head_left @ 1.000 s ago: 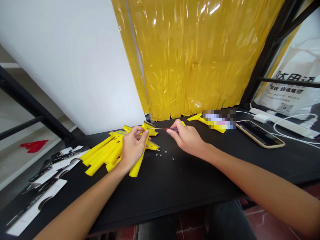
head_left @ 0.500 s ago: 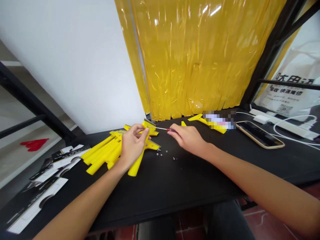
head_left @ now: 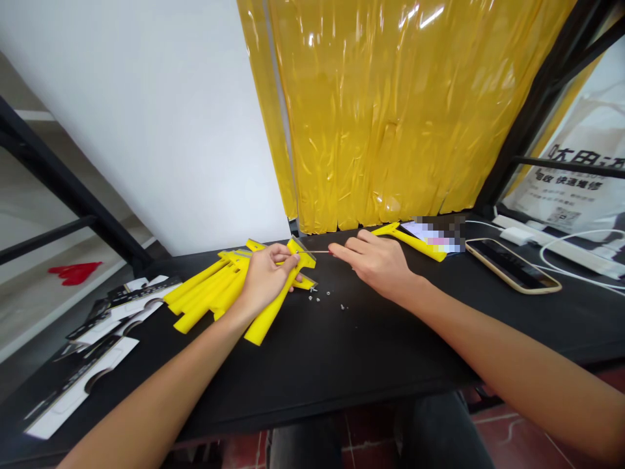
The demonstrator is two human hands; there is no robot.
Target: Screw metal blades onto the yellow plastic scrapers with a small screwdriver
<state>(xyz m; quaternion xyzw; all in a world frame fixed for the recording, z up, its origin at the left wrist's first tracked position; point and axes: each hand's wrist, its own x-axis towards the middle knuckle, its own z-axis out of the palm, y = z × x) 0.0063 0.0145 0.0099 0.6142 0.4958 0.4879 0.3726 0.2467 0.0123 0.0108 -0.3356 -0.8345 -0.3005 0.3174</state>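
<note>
My left hand point(head_left: 266, 279) grips a yellow plastic scraper point(head_left: 273, 301) by its head, tilted up off the black table point(head_left: 342, 365). My right hand point(head_left: 378, 262) holds a small screwdriver point(head_left: 319, 251) whose thin metal shaft points left at the scraper's head. The red handle is mostly hidden in my fingers. Several tiny screws point(head_left: 322, 298) lie on the table just below the two hands. A pile of yellow scrapers point(head_left: 208, 296) lies under and left of my left hand.
Black-and-white packaging cards point(head_left: 92, 352) lie at the left end of the table. Another yellow scraper point(head_left: 415, 240) and a phone point(head_left: 512, 266) lie to the right, with a white power strip and cables point(head_left: 561, 244) behind. A yellow plastic curtain point(head_left: 400, 111) hangs at the back.
Both hands stay together at the scraper's head. My right hand's fingers have turned on the screwdriver, hiding more of its red handle. The camera view has shifted slightly.
</note>
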